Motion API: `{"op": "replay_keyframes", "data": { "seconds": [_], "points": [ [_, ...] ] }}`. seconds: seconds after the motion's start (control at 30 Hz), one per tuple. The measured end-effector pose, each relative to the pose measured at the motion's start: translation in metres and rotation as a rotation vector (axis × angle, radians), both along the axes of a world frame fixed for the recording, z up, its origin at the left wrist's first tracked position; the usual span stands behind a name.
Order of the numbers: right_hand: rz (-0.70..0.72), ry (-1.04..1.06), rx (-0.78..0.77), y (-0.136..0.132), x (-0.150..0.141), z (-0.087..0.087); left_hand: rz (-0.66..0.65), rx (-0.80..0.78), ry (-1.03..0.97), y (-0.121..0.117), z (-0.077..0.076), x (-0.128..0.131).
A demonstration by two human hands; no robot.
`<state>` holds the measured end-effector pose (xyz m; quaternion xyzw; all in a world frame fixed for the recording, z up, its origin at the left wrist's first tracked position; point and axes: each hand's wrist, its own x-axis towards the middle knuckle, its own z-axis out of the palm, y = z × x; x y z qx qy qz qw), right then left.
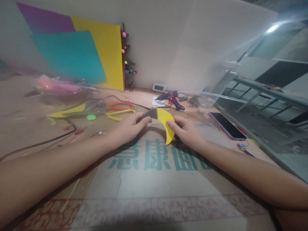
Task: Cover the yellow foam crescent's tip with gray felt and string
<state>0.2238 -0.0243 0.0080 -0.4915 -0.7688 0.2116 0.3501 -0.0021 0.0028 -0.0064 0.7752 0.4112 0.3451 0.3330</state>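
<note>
Above a printed sheet (154,184), a yellow-and-grey crescent (166,116) is held up: the left hand (136,123) pinches its grey end between thumb and fingers, the right hand (184,129) its yellow curve, probably to steady it. Beyond, a glue gun (171,97) rests (tip over a white card (158,102), perhaps to catch drips).

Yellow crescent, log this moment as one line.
crescent: held two-handed; left fingers: on dark end; right fingers: on yellow part; glue gun: beyond, unheld
</note>
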Motion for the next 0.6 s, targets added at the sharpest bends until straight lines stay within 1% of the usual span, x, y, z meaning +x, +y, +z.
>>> {"op": "replay_keyframes", "data": {
  "seconds": [0.1,0.17,0.3,0.43,0.6],
  "points": [
    [0.007,0.01,-0.007,-0.0003,-0.0005,-0.0001,-0.024,-0.049,-0.037,-0.0001,-0.0009,0.0004],
    [0.008,0.047,-0.02,-0.0002,-0.0007,-0.0003,-0.037,-0.061,-0.028,-0.0011,0.0009,0.0006],
    [0.021,0.079,-0.024,0.0003,-0.0014,-0.0004,-0.052,-0.022,0.03,-0.0023,0.0051,0.0004],
    [0.028,0.057,-0.026,0.0002,-0.0018,0.0003,-0.038,0.04,0.045,-0.0006,0.0044,0.0001],
    [0.027,0.044,-0.013,0.0004,-0.0018,0.0003,-0.026,-0.013,-0.018,0.0003,0.0024,0.0002]
  ]
}}
